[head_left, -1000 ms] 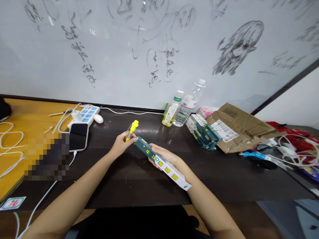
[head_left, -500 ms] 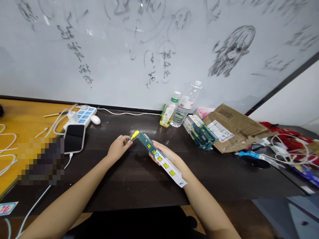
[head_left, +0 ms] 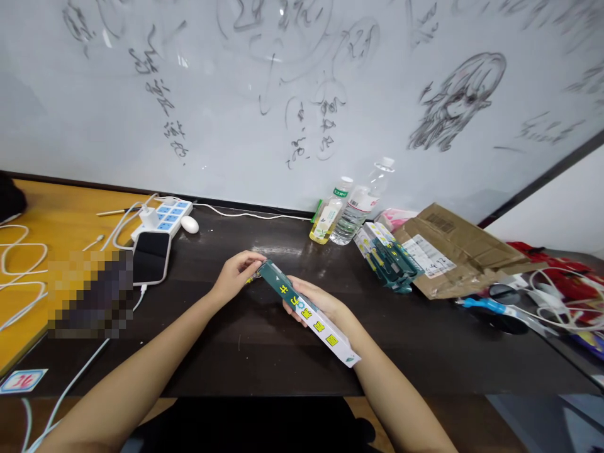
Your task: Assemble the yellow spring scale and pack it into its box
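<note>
My right hand [head_left: 323, 301] is wrapped around a long slim carton [head_left: 306, 309], dark green at the far end and white at the near end, with yellow lettering. The carton tilts across the middle of the desk. At its far green end, my left hand [head_left: 238, 277] is closed with the fingertips against the edge. A small yellow-and-metal item [head_left: 253, 277] shows just under those fingers, mostly hidden; its kind is not clear.
Several similar green-and-white cartons [head_left: 389, 258] lie beside a brown cardboard parcel [head_left: 453, 251]. Behind stand a tea bottle [head_left: 328, 217] and a water bottle [head_left: 356, 211]. To the left are a phone [head_left: 151, 258], a power strip [head_left: 172, 217] and a white mouse [head_left: 189, 224].
My left hand has moved in to the carton's far end, taking the yellow-and-metal item down beside it. My right hand keeps its hold on the carton. The view has shifted slightly.
</note>
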Demonstrator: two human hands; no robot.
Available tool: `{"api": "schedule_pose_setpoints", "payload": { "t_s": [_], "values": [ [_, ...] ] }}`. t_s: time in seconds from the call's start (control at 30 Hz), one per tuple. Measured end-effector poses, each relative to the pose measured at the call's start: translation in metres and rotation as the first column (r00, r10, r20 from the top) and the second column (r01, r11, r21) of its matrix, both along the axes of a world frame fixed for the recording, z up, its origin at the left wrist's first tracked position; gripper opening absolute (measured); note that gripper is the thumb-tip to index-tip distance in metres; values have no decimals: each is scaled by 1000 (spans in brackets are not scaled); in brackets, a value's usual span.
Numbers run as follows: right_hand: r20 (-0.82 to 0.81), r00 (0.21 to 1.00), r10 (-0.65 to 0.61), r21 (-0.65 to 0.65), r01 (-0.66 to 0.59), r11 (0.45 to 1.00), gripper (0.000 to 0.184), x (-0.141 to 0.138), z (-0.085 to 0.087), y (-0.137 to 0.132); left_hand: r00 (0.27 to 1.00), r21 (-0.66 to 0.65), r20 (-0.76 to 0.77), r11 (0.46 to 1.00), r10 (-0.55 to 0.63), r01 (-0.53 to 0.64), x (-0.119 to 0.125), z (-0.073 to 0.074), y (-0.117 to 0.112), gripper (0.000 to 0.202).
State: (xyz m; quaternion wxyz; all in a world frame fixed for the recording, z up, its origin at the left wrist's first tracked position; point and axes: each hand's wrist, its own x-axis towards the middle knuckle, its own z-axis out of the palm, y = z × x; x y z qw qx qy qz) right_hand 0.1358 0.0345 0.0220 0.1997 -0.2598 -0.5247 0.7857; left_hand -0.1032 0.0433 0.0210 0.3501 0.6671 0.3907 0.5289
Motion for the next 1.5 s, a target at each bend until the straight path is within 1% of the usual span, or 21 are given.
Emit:
{"api": "schedule_pose_setpoints", "payload": {
  "t_s": [0.07, 0.13, 0.2, 0.3, 0.37, 0.43, 0.53, 0.6, 0.67, 0.8, 0.87, 0.93, 0.97, 1.03, 1.07, 1.13, 1.2, 1.27, 1.37, 1.43, 1.5],
  "values": [
    [11, 999, 40, -17, -40, 999, 59, -1, -4, -1, 998, -28, 49, 998, -51, 52, -1, 0, 1, 28],
    [-1, 997, 72, -19, -72, 997, 58, -3, -8, -1, 996, -15, 44, 997, -81, 82, -3, 3, 0, 28],
    [-48, 994, 93, -5, -94, 996, 56, -4, -10, -1, 992, 15, -9, 992, -126, 127, -5, 9, -2, 28],
    [-108, 983, 146, 81, -138, 987, 62, -4, -9, -3, 971, 32, -117, 977, -207, 212, -10, 22, -8, 24],
    [-76, 978, 195, 167, -180, 969, 64, -4, -4, -6, 956, 42, -182, 969, -230, 242, -13, 30, -12, 20],
    [-6, 974, 226, 239, -218, 946, 59, -2, 3, -9, 940, 43, -227, 962, -254, 270, -14, 37, -17, 17],
    [125, 967, 222, 342, -252, 905, 50, 4, 16, -11, 910, -18, -241, 940, -336, 342, -14, 45, -22, 18],
    [251, 950, 187, 447, -285, 848, 51, 9, 25, -13, 894, -79, -224, 921, -388, 380, -15, 47, -24, 18],
    [373, 919, 125, 566, -333, 755, 54, 12, 35, -16, 890, -123, -191, 910, -414, 397, -15, 43, -23, 19],
    [510, 855, -89, 747, -389, 539, 58, 6, 50, -30, 920, -131, -102, 921, -380, 366, -13, 27, -19, 21],
    [540, 812, -221, 787, -394, 474, 64, -2, 52, -38, 935, -121, -55, 932, -350, 341, -10, 20, -19, 21],
    [532, 760, -373, 822, -359, 442, 70, -10, 50, -45, 947, -123, 0, 939, -322, 320, -5, 18, -21, 21],
    [517, 728, -451, 842, -336, 423, 68, -15, 47, -48, 951, -129, 31, 942, -308, 309, -2, 18, -22, 21],
    [477, 674, -564, 876, -310, 370, 55, -21, 41, -51, 956, -146, 94, 947, -276, 288, 4, 19, -27, 22],
    [455, 664, -593, 889, -304, 343, 49, -24, 39, -52, 957, -153, 121, 947, -264, 281, 6, 20, -30, 23],
    [397, 682, -615, 917, -270, 293, 47, -28, 35, -52, 954, -162, 154, 946, -257, 281, 11, 21, -35, 24],
    [318, 722, -614, 946, -201, 254, 48, -32, 35, -52, 949, -164, 174, 943, -261, 289, 16, 20, -39, 24],
    [242, 755, -609, 966, -128, 225, 39, -36, 36, -52, 947, -166, 204, 945, -248, 283, 19, 20, -43, 24],
    [183, 782, -596, 974, -64, 216, 26, -39, 37, -52, 946, -160, 252, 955, -205, 249, 23, 19, -46, 24],
    [182, 774, -606, 973, -55, 223, 26, -38, 36, -53, 946, -146, 242, 957, -213, 253, 24, 19, -48, 22],
    [189, 754, -630, 974, -62, 218, 30, -36, 33, -54, 953, -122, 193, 958, -234, 260, 25, 19, -49, 20]
  ]
}}
